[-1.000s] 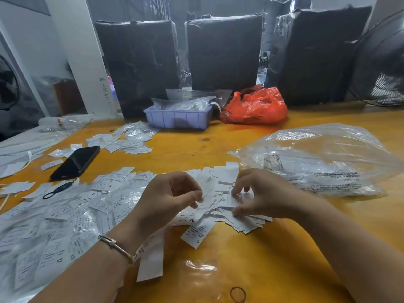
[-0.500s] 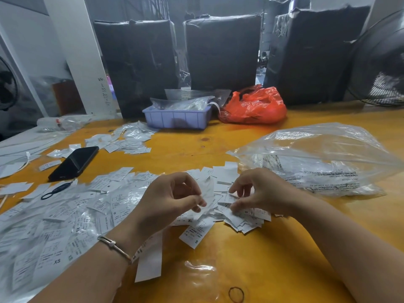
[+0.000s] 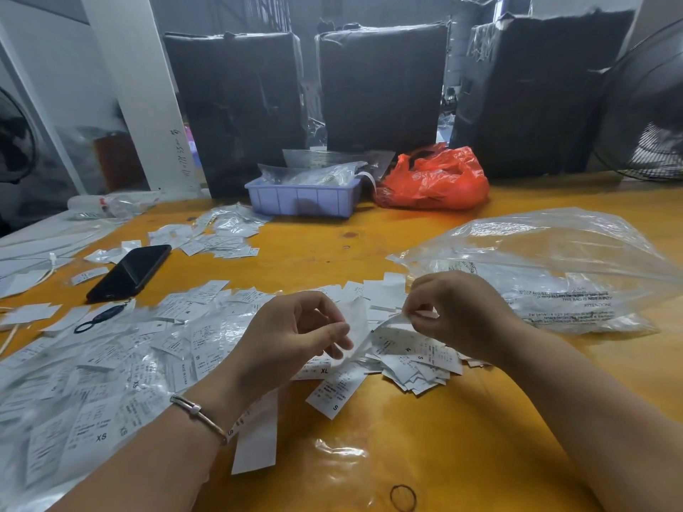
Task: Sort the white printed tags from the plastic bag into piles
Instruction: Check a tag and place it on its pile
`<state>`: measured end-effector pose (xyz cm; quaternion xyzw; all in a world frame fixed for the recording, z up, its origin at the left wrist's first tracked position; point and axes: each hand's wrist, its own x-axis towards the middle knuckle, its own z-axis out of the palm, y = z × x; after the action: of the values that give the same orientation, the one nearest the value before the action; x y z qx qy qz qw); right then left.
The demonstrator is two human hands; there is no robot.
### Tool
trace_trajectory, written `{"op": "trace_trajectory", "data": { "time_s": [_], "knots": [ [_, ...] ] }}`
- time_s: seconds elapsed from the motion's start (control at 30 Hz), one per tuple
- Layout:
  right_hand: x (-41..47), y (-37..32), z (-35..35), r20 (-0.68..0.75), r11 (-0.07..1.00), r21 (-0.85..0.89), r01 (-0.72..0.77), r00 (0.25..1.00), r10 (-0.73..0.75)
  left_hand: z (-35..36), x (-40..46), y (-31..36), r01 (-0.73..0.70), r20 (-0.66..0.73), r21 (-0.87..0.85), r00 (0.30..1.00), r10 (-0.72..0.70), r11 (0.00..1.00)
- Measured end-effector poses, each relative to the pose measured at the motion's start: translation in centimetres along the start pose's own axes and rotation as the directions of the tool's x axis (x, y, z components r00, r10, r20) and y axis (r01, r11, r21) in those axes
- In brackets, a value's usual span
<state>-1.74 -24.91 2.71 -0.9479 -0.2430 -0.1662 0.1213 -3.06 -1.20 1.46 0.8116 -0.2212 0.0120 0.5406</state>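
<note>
White printed tags (image 3: 414, 358) lie in a loose pile at the middle of the orange table (image 3: 462, 437), and many more tags (image 3: 96, 367) spread over the left side, some marked S, XS or XL. My right hand (image 3: 454, 312) pinches the edge of a curled white tag (image 3: 388, 325) lifted above the pile. My left hand (image 3: 292, 338) pinches another white tag (image 3: 356, 323) between thumb and fingers just beside it. The clear plastic bag (image 3: 547, 267) lies crumpled at the right, with some tags inside.
A black phone (image 3: 129, 271) and a dark ring strap (image 3: 98, 319) lie at the left. A lilac tray (image 3: 303, 199) and an orange bag (image 3: 432, 179) stand at the back before black wrapped bundles (image 3: 380, 86). A fan (image 3: 646, 105) stands at the right. A rubber band (image 3: 403, 497) lies near me.
Both hands have risen off the pile. My right hand has lifted a tag clear of the heap, and my left hand now holds a tag next to it.
</note>
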Motion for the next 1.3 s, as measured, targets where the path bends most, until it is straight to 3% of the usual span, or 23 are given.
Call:
{"op": "trace_trajectory", "data": {
  "time_s": [0.17,0.27,0.47,0.67,0.93,1.17,1.3],
  "knots": [
    [0.0,0.3,-0.9,-0.162,0.982,-0.170,-0.076,0.986,0.048,0.0,0.0,-0.1,0.000,-0.006,0.016,1.000,0.000,1.000],
    [-0.1,-0.3,-0.3,-0.113,0.977,-0.194,-0.090,0.991,0.069,0.0,0.0,-0.1,-0.001,-0.011,0.019,1.000,0.001,1.000],
    [-0.1,-0.9,0.1,0.223,0.973,0.123,-0.196,0.961,0.166,-0.1,-0.1,-0.2,-0.001,-0.011,0.011,1.000,0.001,1.000],
    [0.1,-0.5,0.6,0.187,0.936,0.232,-0.263,0.957,0.223,0.0,0.0,-0.3,-0.003,0.000,0.022,1.000,0.003,1.000],
    [0.3,-0.1,2.0,0.247,0.776,0.458,-0.433,0.901,0.356,-0.1,0.0,-0.4,-0.010,0.003,0.032,1.000,0.010,0.999],
    [0.3,-0.1,2.2,0.135,0.869,0.369,-0.328,0.945,0.299,-0.1,0.0,-0.5,-0.009,0.002,0.043,1.000,0.009,0.999],
    [0.3,-0.4,2.2,0.084,0.969,0.089,-0.229,0.971,0.222,0.0,0.0,-0.5,0.012,0.005,0.034,1.000,-0.012,0.999]
  ]
}}
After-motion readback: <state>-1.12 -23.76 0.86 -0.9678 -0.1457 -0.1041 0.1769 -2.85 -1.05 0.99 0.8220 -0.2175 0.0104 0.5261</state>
